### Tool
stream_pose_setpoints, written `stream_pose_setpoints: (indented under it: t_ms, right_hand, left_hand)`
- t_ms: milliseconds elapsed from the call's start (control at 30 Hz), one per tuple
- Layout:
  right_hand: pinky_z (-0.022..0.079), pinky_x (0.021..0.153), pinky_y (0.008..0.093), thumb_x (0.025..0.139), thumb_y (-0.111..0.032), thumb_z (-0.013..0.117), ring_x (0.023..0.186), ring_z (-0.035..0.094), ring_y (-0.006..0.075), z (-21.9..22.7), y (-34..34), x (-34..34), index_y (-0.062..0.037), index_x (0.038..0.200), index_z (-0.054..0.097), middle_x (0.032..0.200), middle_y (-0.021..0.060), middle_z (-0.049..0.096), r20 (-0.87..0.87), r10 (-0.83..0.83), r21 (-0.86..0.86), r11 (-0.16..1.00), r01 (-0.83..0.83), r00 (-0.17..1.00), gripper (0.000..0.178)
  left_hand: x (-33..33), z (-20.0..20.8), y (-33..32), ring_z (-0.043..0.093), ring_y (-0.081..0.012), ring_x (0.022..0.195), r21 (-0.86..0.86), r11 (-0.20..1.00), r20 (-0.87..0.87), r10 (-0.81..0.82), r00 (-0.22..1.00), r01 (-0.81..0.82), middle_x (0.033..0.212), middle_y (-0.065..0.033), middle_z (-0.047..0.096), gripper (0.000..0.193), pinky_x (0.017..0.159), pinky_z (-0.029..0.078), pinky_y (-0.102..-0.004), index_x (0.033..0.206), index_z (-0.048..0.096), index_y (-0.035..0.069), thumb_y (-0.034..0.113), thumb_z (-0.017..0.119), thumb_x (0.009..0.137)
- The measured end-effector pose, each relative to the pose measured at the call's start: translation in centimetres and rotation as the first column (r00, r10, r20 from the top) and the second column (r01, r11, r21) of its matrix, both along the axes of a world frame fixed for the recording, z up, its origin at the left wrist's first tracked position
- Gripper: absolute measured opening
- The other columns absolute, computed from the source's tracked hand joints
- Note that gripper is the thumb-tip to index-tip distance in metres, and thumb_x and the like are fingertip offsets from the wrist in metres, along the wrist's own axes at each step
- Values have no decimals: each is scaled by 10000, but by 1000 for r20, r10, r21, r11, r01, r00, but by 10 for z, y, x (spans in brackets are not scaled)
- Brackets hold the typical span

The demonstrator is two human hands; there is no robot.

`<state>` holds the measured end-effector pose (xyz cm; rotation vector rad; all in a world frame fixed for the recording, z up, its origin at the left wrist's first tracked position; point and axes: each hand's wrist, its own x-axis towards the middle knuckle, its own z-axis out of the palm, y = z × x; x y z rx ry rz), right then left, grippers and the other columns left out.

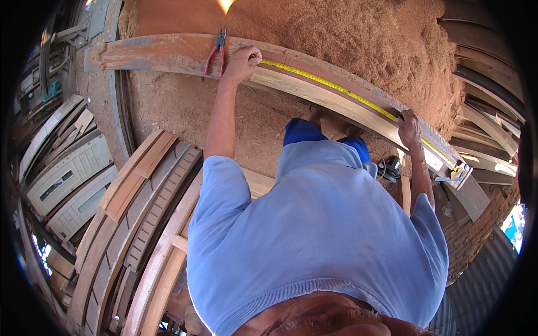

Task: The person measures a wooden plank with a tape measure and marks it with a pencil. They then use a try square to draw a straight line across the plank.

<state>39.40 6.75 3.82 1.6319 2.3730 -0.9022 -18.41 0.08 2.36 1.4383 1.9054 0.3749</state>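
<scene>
Fingers [255, 54] of the left hand [240, 67] are curled and pinch the left end of the yellow measuring tape [330, 85]. Those of the right hand [409, 130] are bent over the tape, well apart from the left hand; I cannot tell whether they pinch it, because the dark spot at their tips is not clear.

Beyond the hands spreads a large heap of reddish-brown sawdust [370, 39]. At the person's left side lies a pile of long wooden planks [120, 238], side by side, and farther left are pale panels [73, 173] with slots. The person wears a light blue shirt [319, 224] and darker blue shorts [302, 131]. In front of the person, a long, narrow bench [162, 51] runs from left to right. Along its near side goes a pale board [319, 96].

The tape lies stretched along the bench, just beside this board, and passes under the right hand toward a yellow and dark thing [458, 168], too small to recognise. Near the right forearm is a dark tool [388, 169], partly hidden. A pair of pliers [220, 42] with red handles lies across the bench, just left of the left hand, its head pointing away from the person.
</scene>
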Motion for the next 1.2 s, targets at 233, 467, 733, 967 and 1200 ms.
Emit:
stream_pose_setpoints:
  t_ms: [233, 467, 733, 967, 1200]
  right_hand:
    - [467, 816, 522, 851, -78, 700, 951, 591, 449, -2, 1, 0, 4, 968, 612, 966, 217, 598, 18, 7, -4, 1000, -7, 1000, 168]
    - [467, 819, 524, 853, -77, 699, 958, 592, 450, -5, 1, 2, -1, 986, 615, 977, 210, 598, 19, 4, -10, 1000, -4, 1000, 176]
    - [454, 852, 548, 884, -55, 665, 991, 572, 476, -11, -9, -3, 18, 1048, 580, 1038, 252, 582, 56, -55, 27, 998, 54, 997, 199]
    - [447, 867, 551, 893, -52, 654, 1031, 562, 478, -10, -8, -3, 20, 1063, 574, 1061, 262, 580, 68, -90, -20, 996, 92, 994, 201]
    - [445, 871, 557, 885, -44, 649, 1035, 564, 482, -7, -8, -6, 26, 1050, 575, 1063, 272, 583, 55, -44, 28, 999, 43, 997, 194]
  left_hand:
    - [-4, -2, 1, 659, -336, 940, 12, 999, -15, -34, 999, 34, 932, -157, 697, 142, 862, 498, -424, 972, 650, 23, 100, 730, 885]
    - [0, 3, 3, 654, -346, 947, -39, 999, 8, -3, 1000, 3, 949, -153, 699, 123, 877, 495, -435, 973, 648, 28, 95, 717, 896]
    - [11, -10, -14, 610, -394, 1102, 87, 996, -225, 34, 974, -14, 1140, -156, 655, 256, 929, 488, -471, 1073, 640, 89, 217, 755, 883]
    - [141, 7, 11, 555, -324, 1196, 379, 915, -172, -75, 982, 136, 1185, -109, 636, 309, 1037, 413, -512, 1100, 695, 130, 297, 779, 855]
    - [273, -10, 21, 532, -309, 1099, 332, 855, -132, -376, 917, 398, 1013, -56, 643, 102, 929, 428, -474, 951, 728, 148, 161, 678, 863]
